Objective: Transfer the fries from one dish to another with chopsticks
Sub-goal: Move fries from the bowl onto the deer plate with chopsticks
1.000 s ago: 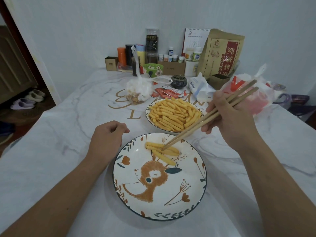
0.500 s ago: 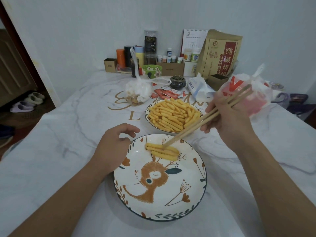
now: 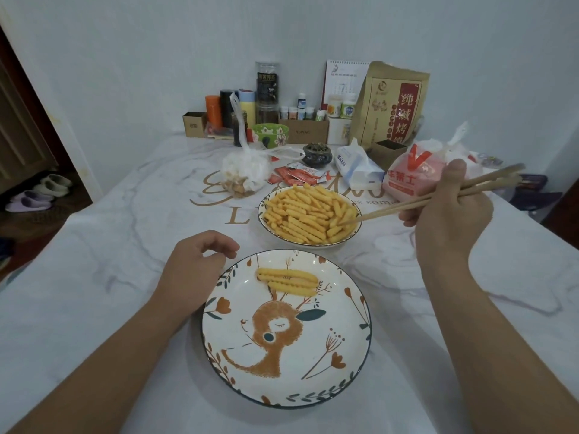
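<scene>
Most fries (image 3: 308, 216) fill the far dish (image 3: 269, 228) at twelve o'clock, where chopsticks (image 3: 416, 202) pinched in the right hand (image 3: 451, 211) dip for another, while the loosely curled, empty left hand (image 3: 195, 267) steadies the deer plate (image 3: 354, 355) holding three.

Red panel on brown paper bag (image 3: 393, 104) reads 纯碱烤, pink plastic bag (image 3: 413, 177) shows a red V

At twelve o'clock, a brown paper bag (image 3: 393, 104), desk calendar (image 3: 344, 78) and green bowl (image 3: 270, 134) line the wall; slippers (image 3: 39, 191) at nine.
</scene>
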Action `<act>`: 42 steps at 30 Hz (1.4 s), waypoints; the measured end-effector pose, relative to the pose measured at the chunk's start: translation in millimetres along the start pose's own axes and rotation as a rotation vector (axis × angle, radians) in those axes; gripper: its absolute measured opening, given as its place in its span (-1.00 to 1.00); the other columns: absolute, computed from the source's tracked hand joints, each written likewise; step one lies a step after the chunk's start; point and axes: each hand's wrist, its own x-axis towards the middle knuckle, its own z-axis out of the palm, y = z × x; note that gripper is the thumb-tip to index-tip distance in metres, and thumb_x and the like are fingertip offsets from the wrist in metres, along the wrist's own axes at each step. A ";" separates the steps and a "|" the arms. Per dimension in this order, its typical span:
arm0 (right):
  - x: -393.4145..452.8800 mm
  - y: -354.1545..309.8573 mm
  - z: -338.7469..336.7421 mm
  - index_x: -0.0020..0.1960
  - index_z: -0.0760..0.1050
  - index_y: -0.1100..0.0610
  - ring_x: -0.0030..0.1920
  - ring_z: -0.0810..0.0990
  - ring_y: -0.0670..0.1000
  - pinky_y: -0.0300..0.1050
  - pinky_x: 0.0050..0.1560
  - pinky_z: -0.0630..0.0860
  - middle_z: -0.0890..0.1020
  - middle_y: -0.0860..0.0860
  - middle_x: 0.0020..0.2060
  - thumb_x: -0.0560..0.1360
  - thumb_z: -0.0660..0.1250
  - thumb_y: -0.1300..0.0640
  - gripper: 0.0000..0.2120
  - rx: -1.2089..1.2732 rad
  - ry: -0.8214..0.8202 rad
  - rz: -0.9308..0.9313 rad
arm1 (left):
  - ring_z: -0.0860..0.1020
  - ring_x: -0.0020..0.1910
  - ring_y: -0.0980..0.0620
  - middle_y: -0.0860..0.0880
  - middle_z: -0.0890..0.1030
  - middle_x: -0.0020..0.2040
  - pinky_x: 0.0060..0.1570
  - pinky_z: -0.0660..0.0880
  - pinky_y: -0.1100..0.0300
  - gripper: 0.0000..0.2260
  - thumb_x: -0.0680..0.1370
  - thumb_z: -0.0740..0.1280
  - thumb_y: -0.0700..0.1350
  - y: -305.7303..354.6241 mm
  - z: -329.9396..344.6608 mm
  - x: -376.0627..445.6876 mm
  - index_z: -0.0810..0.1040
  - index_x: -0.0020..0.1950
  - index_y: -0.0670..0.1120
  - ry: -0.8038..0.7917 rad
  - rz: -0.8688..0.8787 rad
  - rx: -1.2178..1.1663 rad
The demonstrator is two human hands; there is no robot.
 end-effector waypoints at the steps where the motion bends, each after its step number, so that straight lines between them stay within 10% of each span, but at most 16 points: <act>1: 0.4 0.7 -0.5 -0.28 0.52 0.18 -0.54 0.59 0.09 -0.14 -0.52 0.51 0.59 0.08 -0.50 0.66 0.18 -0.18 -0.47 -0.010 0.006 0.009 | 0.42 -0.54 0.19 0.05 0.71 -0.09 -0.38 0.39 0.20 -0.62 0.52 0.18 -0.43 -0.6 -0.5 0.2 0.68 -0.10 -0.02 0.004 -0.006 -0.018; 19: 17.7 -1.5 -0.9 -0.34 0.46 0.03 -0.41 0.55 -0.08 -0.13 -0.28 0.52 0.57 -0.03 -0.40 0.66 0.20 -0.04 -0.59 0.074 0.044 0.143 | 0.52 -0.44 0.11 0.07 0.70 -0.11 -0.39 0.48 0.16 -0.63 0.57 0.18 -0.41 -8.2 3.1 5.2 0.68 -0.09 -0.03 -0.016 -0.023 -0.037; 29: -1.5 -4.2 -3.0 -0.42 0.59 0.16 -0.57 0.29 0.07 -0.22 -0.58 0.18 0.39 0.14 -0.58 0.68 0.18 0.12 -0.48 0.057 -0.860 0.181 | 0.45 -0.44 0.02 -0.08 0.62 -0.10 -0.52 0.32 0.23 -0.66 0.56 0.13 -0.37 -2.7 -1.3 5.2 0.69 -0.02 -0.15 -0.012 -0.055 -0.278; 42: -6.2 -4.3 -5.5 -0.37 0.63 0.08 -0.48 0.30 0.05 -0.12 -0.48 0.13 0.40 0.07 -0.54 0.44 0.38 -0.16 -0.64 0.026 -1.000 0.115 | 0.43 -0.46 0.06 -0.08 0.60 -0.10 -0.55 0.32 0.27 -0.66 0.56 0.13 -0.40 -0.5 -0.8 2.9 0.68 0.01 -0.17 -0.027 -0.071 -0.284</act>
